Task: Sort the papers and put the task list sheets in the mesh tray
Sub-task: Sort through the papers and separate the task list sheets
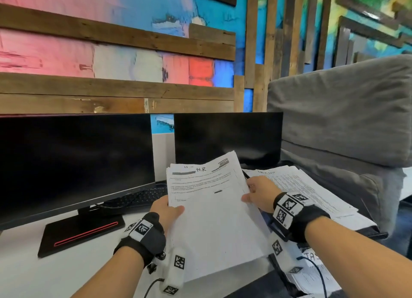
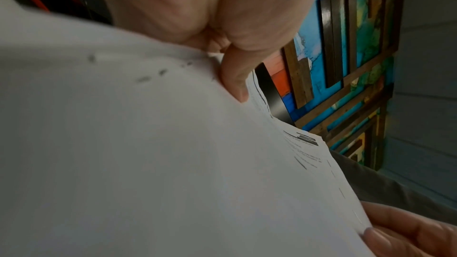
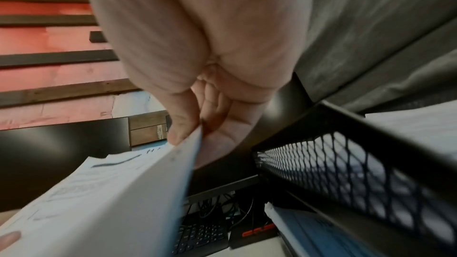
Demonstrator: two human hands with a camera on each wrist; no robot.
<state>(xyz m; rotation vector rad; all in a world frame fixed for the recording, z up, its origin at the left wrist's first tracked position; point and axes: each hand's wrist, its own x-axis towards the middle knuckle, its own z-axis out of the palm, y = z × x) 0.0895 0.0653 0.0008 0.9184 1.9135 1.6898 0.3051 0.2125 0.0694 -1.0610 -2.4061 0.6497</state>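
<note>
I hold a stack of white papers [image 1: 211, 208] up above the desk; its top sheet is headed "H.R". My left hand [image 1: 166, 209] grips the stack's left edge, thumb on top [image 2: 235, 83]. My right hand [image 1: 256, 195] pinches the right edge of the top sheet between thumb [image 3: 181, 124] and fingers. The black mesh tray [image 3: 346, 163] stands just right of the stack. In its upper tier lies a pile of sheets headed "TASK LIST" [image 1: 312, 186]. More task list sheets [image 1: 312, 266] lie in a lower tier.
Two dark monitors [image 1: 73, 159] stand behind the stack, with a black keyboard [image 1: 142, 197] under them and cables. A grey cushioned sofa [image 1: 347, 119] sits right of the tray. The white desk [image 1: 44, 273] spreads at lower left.
</note>
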